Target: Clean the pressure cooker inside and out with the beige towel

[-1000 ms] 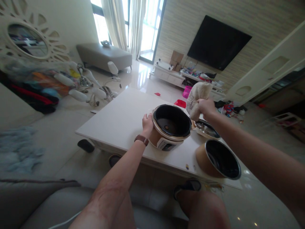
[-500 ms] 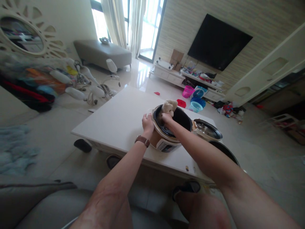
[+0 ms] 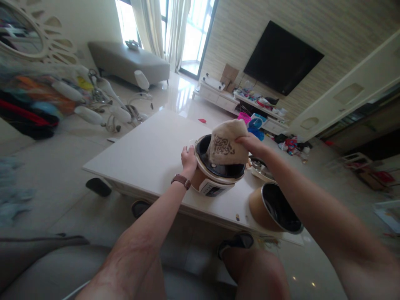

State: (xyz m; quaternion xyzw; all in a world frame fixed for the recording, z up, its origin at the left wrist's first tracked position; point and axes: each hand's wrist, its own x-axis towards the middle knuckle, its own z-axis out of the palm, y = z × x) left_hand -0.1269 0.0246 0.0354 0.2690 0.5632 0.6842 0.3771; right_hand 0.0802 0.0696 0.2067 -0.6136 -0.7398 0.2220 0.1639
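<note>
A round rice cooker with a dark inside stands open on the white low table. My left hand grips its left rim, a brown watch on the wrist. My right hand is closed on a cream cloth with a dark pattern. The cloth hangs over the cooker's opening. The cooker's lid lies open to the right, partly hidden by my arm.
A loose inner pot sits at the table's right front corner. On the floor to the left lie a chandelier and coloured clutter. A TV hangs above a low cabinet with baskets nearby. My knees are below the table edge.
My right hand went into the cooker with the bunched cloth, then came up and right. The cloth now hangs spread over the opening. My left hand stayed on the rim.
</note>
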